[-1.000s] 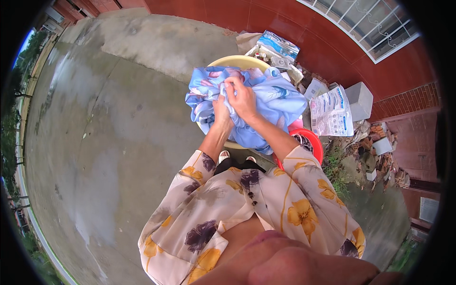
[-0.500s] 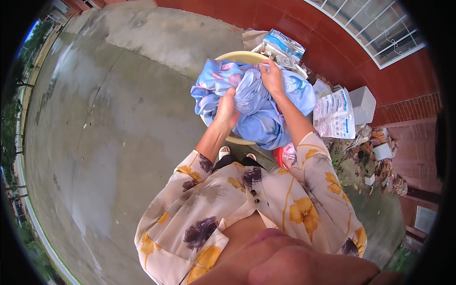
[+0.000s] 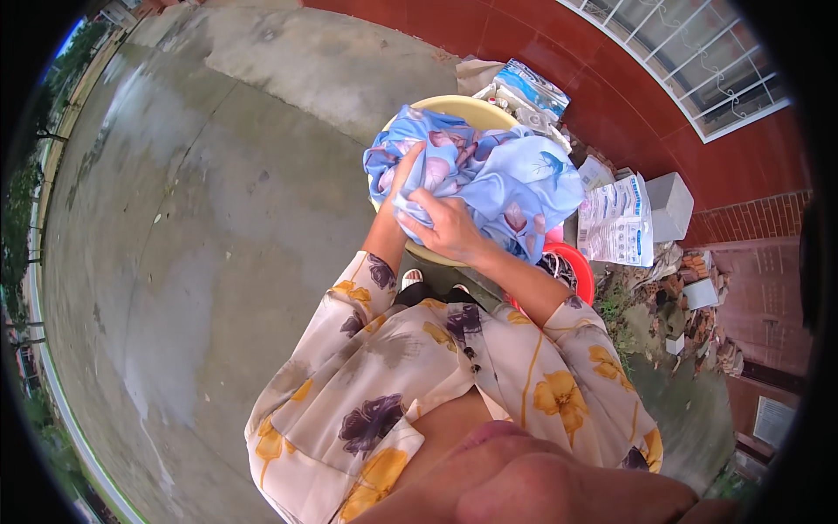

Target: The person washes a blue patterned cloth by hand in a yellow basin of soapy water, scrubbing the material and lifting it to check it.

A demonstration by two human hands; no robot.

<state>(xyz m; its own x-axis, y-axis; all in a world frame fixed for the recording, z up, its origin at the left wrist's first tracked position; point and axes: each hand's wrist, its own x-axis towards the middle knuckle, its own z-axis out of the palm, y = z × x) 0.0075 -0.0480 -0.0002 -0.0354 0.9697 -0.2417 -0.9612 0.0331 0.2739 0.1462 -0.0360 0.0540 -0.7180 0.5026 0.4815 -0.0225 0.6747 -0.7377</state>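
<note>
A light blue cloth (image 3: 532,175) with pink and blue flower prints lies heaped over a pale yellow basin (image 3: 471,108), covering most of its inside. My left hand (image 3: 410,164) is in the cloth's left part, thumb showing along a bunched fold; its other fingers are hidden by fabric. Close beside my left wrist, my right hand (image 3: 447,225) is closed on a gathered fold of the same cloth. Below the basin's right side stands a red basin (image 3: 580,271), partly behind my right forearm, with dark and pink items in it.
Packages (image 3: 534,87), an open printed bag (image 3: 616,220) and a white box (image 3: 669,206) sit along the red wall (image 3: 602,96). Broken bricks (image 3: 690,306) are piled at the right. Wet concrete (image 3: 236,227) stretches away to the left.
My right hand has moved down and left across the cloth, to beside my left wrist. My left hand is further up and left. The cloth has shifted, and more of the red basin shows.
</note>
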